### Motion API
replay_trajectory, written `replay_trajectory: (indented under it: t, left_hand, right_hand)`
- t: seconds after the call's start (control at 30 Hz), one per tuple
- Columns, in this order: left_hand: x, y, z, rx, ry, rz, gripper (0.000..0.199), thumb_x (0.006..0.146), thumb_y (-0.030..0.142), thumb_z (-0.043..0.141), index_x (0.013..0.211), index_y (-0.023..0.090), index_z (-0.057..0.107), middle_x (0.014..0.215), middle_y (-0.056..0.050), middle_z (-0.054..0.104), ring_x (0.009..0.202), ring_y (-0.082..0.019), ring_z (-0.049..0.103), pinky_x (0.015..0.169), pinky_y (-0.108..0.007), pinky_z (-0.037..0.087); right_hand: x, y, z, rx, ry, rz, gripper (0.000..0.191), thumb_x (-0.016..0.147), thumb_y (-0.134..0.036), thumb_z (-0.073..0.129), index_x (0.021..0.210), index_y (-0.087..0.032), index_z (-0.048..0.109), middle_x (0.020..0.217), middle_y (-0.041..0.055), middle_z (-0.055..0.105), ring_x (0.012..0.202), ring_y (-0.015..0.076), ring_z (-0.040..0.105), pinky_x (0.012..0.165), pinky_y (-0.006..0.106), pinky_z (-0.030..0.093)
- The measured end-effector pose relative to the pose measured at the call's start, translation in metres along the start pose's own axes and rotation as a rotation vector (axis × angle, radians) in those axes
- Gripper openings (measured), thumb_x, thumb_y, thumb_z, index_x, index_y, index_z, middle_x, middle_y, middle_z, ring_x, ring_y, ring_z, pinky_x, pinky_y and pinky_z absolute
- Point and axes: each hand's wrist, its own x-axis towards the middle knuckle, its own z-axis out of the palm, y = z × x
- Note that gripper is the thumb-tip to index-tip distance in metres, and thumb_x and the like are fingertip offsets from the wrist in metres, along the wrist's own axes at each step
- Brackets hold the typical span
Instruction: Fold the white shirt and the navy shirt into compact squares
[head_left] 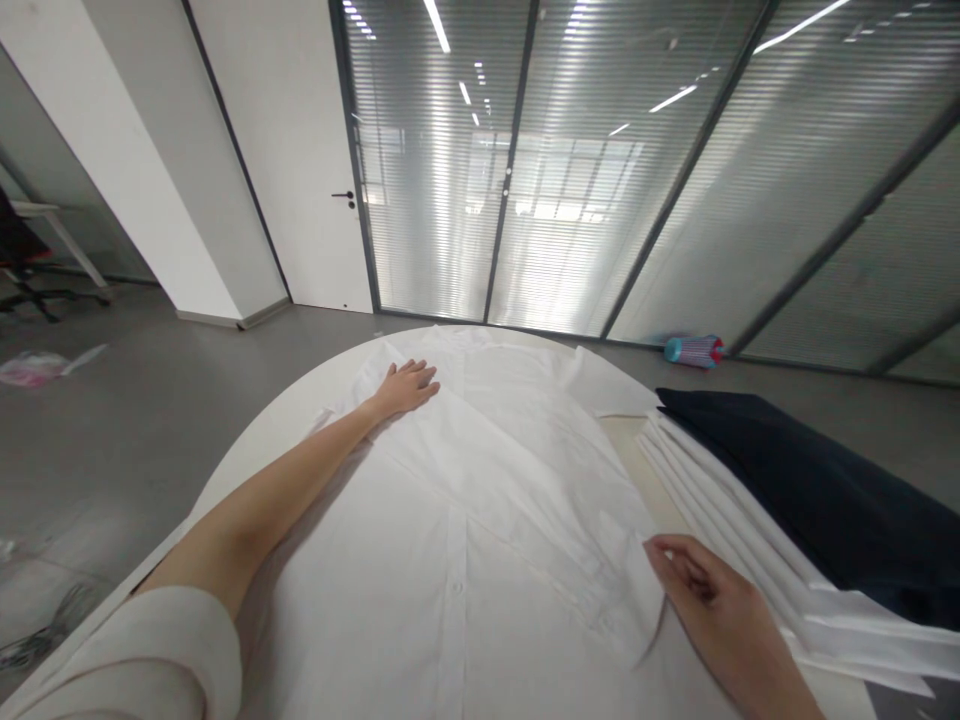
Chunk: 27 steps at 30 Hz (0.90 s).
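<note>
Head view: white button-front cotton shirt [487, 510] spread flat over round white desk [285, 460], one side folded across. Left hand [405, 388] pressed palm-down on shirt, fingers open, pinning cloth in place. Right hand [712, 590] at folded edge, fingers curled; grip cannot be told. Folded white cloth stack [724, 515] and dark navy fabric [795, 490] kept aside at right, off working area.

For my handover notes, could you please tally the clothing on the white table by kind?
Spread-out white shirt: 1
Stack of folded white clothes: 1
Folded dark navy garment: 1
Total: 3
</note>
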Motion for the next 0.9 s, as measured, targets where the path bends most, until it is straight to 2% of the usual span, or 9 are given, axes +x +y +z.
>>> replay_trajectory:
  t: [0.07, 0.17, 0.23, 0.33, 0.47, 0.53, 0.73, 0.9]
  left_hand:
    - [-0.001, 0.0, 0.0, 0.005, 0.003, 0.01, 0.049, 0.1, 0.051, 0.036, 0.142, 0.03, 0.049, 0.156, -0.008, 0.042, 0.146, -0.031, 0.033, 0.116, -0.058, 0.023]
    - [-0.001, -0.001, 0.0, 0.01, 0.007, 0.022, 0.048, 0.1, 0.05, 0.036, 0.14, 0.03, 0.05, 0.154, -0.008, 0.044, 0.145, -0.031, 0.034, 0.116, -0.059, 0.024]
    - [-0.001, -0.002, 0.001, 0.006, 0.008, 0.028, 0.047, 0.1, 0.051, 0.035, 0.14, 0.031, 0.051, 0.154, -0.008, 0.044, 0.145, -0.031, 0.033, 0.116, -0.059, 0.024]
    - [0.0, -0.004, 0.002, -0.001, 0.01, 0.021, 0.047, 0.099, 0.051, 0.036, 0.139, 0.032, 0.052, 0.153, -0.007, 0.045, 0.145, -0.031, 0.033, 0.116, -0.057, 0.023]
    - [0.0, -0.007, 0.002, 0.001, 0.023, -0.008, 0.048, 0.098, 0.053, 0.036, 0.139, 0.034, 0.052, 0.155, -0.005, 0.044, 0.145, -0.028, 0.034, 0.117, -0.055, 0.023]
    - [0.001, -0.009, 0.003, -0.005, 0.027, -0.017, 0.049, 0.098, 0.053, 0.036, 0.14, 0.034, 0.051, 0.156, -0.004, 0.043, 0.145, -0.028, 0.035, 0.117, -0.056, 0.024]
    - [0.005, -0.018, 0.004, -0.034, 0.042, -0.048, 0.051, 0.096, 0.054, 0.037, 0.14, 0.034, 0.053, 0.157, -0.004, 0.042, 0.145, -0.029, 0.035, 0.116, -0.057, 0.024]
    - [0.005, -0.018, 0.003, -0.04, 0.043, -0.042, 0.048, 0.096, 0.053, 0.039, 0.138, 0.034, 0.054, 0.155, -0.005, 0.044, 0.144, -0.029, 0.035, 0.116, -0.057, 0.023]
  right_hand:
    - [0.007, -0.013, -0.007, -0.024, 0.039, -0.032, 0.03, 0.086, -0.051, 0.051, 0.083, -0.023, 0.062, 0.055, -0.0052, 0.043, 0.05, 0.0139, 0.046, 0.052, 0.025, 0.039]
    - [0.026, -0.043, -0.014, -0.067, -0.027, -0.13, 0.029, 0.087, -0.048, 0.05, 0.093, -0.023, 0.064, 0.06, -0.004, 0.05, 0.052, 0.0138, 0.048, 0.053, 0.024, 0.039]
    - [0.052, -0.061, -0.012, -0.124, -0.086, -0.18, 0.03, 0.09, -0.043, 0.049, 0.102, -0.022, 0.065, 0.069, -0.001, 0.059, 0.061, 0.0149, 0.055, 0.06, 0.024, 0.043]
    - [0.108, -0.073, 0.003, -0.23, -0.116, -0.198, 0.031, 0.092, -0.031, 0.046, 0.113, -0.019, 0.065, 0.097, 0.0065, 0.069, 0.08, 0.0167, 0.063, 0.076, 0.026, 0.047]
    - [0.183, -0.064, 0.028, -0.532, -0.188, 0.025, 0.044, 0.092, -0.014, 0.044, 0.134, -0.012, 0.057, 0.131, 0.016, 0.06, 0.113, 0.0234, 0.06, 0.097, 0.03, 0.043]
    - [0.206, -0.056, 0.038, -0.583, -0.195, 0.091, 0.045, 0.092, -0.008, 0.041, 0.133, -0.008, 0.057, 0.133, 0.0209, 0.058, 0.12, 0.0265, 0.056, 0.099, 0.032, 0.042]
    - [0.228, -0.037, 0.058, -0.584, -0.114, 0.242, 0.038, 0.092, -0.007, 0.043, 0.125, -0.003, 0.062, 0.136, 0.0293, 0.049, 0.125, 0.0349, 0.053, 0.1, 0.042, 0.042]
    - [0.245, -0.023, 0.066, -0.369, 0.037, 0.39, 0.038, 0.09, -0.011, 0.049, 0.124, 0.002, 0.06, 0.133, 0.0349, 0.05, 0.13, 0.0375, 0.048, 0.105, 0.046, 0.039]
